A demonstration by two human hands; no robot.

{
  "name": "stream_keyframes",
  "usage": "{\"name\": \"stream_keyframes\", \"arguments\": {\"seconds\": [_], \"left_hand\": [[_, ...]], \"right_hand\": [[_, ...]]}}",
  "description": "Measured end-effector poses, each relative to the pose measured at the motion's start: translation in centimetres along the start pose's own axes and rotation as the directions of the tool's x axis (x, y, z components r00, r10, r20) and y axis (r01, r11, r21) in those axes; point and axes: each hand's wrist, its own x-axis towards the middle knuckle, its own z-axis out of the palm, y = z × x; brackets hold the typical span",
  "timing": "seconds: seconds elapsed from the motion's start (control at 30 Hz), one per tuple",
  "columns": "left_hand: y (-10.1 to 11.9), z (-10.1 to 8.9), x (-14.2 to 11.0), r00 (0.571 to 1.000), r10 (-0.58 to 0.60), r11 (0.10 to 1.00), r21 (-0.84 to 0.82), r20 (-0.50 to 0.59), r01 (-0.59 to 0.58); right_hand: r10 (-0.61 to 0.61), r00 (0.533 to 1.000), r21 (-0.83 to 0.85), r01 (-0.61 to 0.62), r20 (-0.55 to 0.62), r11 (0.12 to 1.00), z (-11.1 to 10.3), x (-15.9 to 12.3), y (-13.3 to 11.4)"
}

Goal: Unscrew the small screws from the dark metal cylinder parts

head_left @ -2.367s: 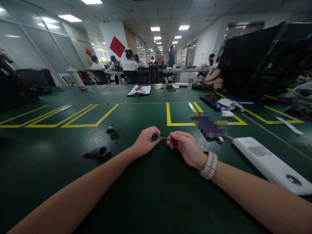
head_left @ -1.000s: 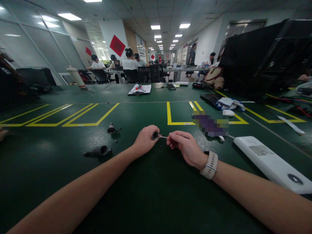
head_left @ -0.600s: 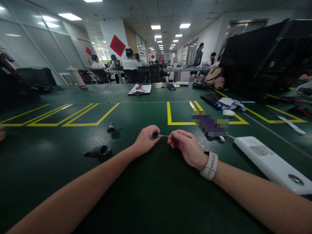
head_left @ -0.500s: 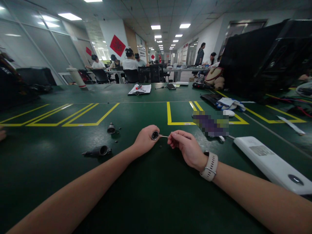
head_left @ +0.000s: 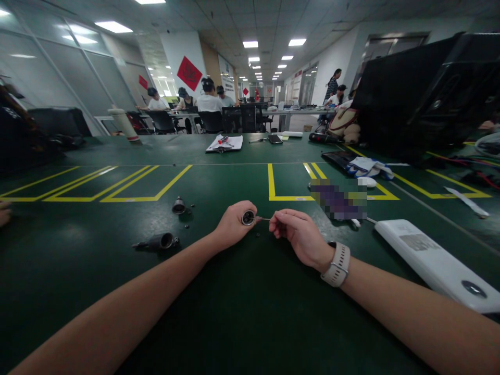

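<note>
My left hand [head_left: 234, 224] is wrapped round a hollow metal cylinder [head_left: 247, 217], whose round open end faces me. In the closed fingers of my right hand [head_left: 296, 233] is a thin metal rod [head_left: 264, 219]. Its far end reaches over the cylinder's mouth; whether it touches the inside I cannot tell. Just below lies a tiny dark ring [head_left: 258, 235] on the green table [head_left: 234, 323]. To the left stand a dark cone-shaped metal part [head_left: 178, 205] and, lying down, a dark hollow part with a pointed tip [head_left: 158, 241]. Several tiny pieces lie near them.
At right lie a white power bank [head_left: 433, 260] with a cable, a blurred-out purple patch [head_left: 338, 199] and a glove [head_left: 369, 167]. Farther back are a clipboard with paper [head_left: 224, 142] and a phone [head_left: 275, 139]. Another person's hand [head_left: 4, 212] shows at the left edge.
The rod's tip has moved left, from the cylinder's right edge to over its open mouth. Both hands stay nearly in place.
</note>
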Motion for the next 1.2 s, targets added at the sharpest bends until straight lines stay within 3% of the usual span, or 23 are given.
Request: {"name": "stream_keyframes", "arguments": {"seconds": [0.23, 0.47, 0.87, 1.2], "left_hand": [[-0.22, 0.18, 0.05, 1.000, -0.015, 0.997, 0.073, 0.001, 0.015], [-0.07, 0.28, 0.04, 0.997, -0.050, 0.971, 0.236, 0.059, 0.034], [-0.13, 0.01, 0.01, 1.000, -0.011, 1.000, 0.000, 0.004, 0.011], [-0.14, 0.17, 0.04, 0.996, -0.089, 0.983, 0.157, -0.027, 0.092]], "right_hand": [[-0.028, 0.999, -0.011, 0.028, -0.034, 1.000, 0.21, -0.19, 0.09], [-0.018, 0.999, -0.161, 0.012, -0.034, 0.987, 0.66, -0.44, -0.03], [0.005, 1.000, -0.040, -0.004, 0.004, 0.999, 0.25, -0.29, -0.21], [-0.034, 0.998, -0.136, 0.026, -0.055, 0.990, 0.67, -0.47, -0.05]]}}
